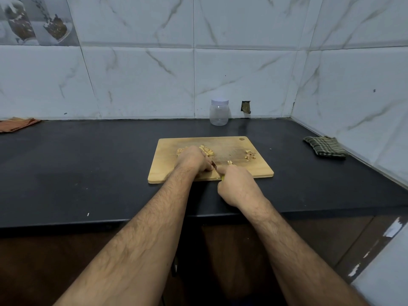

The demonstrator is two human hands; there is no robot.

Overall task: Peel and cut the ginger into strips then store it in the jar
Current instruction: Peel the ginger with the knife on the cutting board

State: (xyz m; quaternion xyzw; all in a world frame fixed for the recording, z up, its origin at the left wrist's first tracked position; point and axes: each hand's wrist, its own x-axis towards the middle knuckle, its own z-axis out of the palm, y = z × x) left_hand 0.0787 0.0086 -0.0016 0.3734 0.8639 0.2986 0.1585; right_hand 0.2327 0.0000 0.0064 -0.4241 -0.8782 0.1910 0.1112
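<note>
R hand (237, 184) grips knife (214, 166) on flat wooden board (254, 171).

Knife (213, 164): only a short bit of blade and a yellow-green sliver of handle show between the two hands, the rest buried in the right hand (235, 184). Left hand (193, 160) covers whatever piece it presses on the cutting board (174, 173) (fingertips curled under, out of sight) and hides part of the cut ginger pile (206, 149) behind it; the scraps at the board's right (250, 155) are too small to tell peel from flesh. Orange cloth (15, 124) cut off by the left edge; jar (219, 112) contents cannot be made out.
</note>
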